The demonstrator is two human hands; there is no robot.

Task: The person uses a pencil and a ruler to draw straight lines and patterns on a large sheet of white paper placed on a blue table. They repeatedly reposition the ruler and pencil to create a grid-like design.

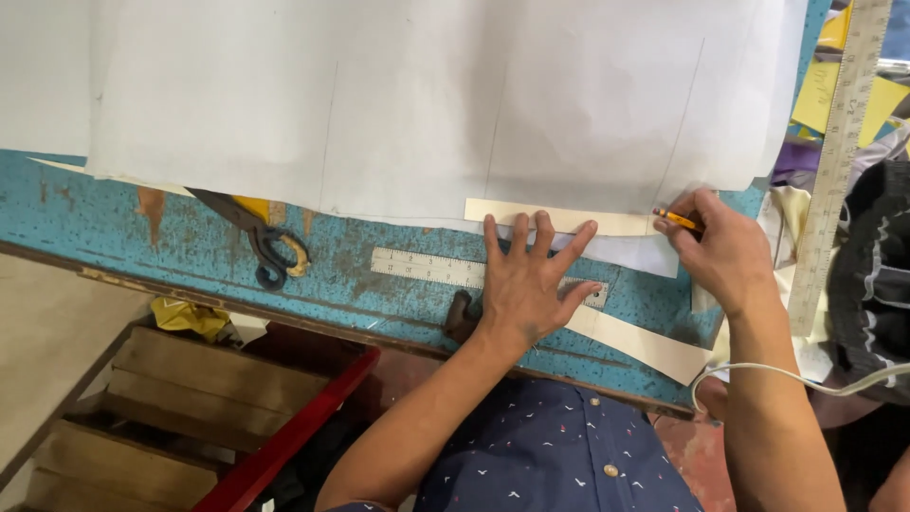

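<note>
My left hand [527, 280] lies flat with fingers spread, pressing on a cream card strip [559, 217] and the lower edge of a large white paper sheet [427, 104]. My right hand [725, 251] grips a yellow pencil [677, 219], its tip at the right end of the strip. A short steel ruler [427, 266] lies on the blue table partly under my left hand. Faint pencil lines run down the white sheet.
Dark scissors [261, 242] lie on the worn blue table [95, 213], half under the paper. A long metal ruler [839, 152] stands along the right side beside yellow paper scraps [886, 100] and dark fabric [877, 275]. A white cable [796, 374] crosses my right forearm. Wooden steps [180, 398] sit below left.
</note>
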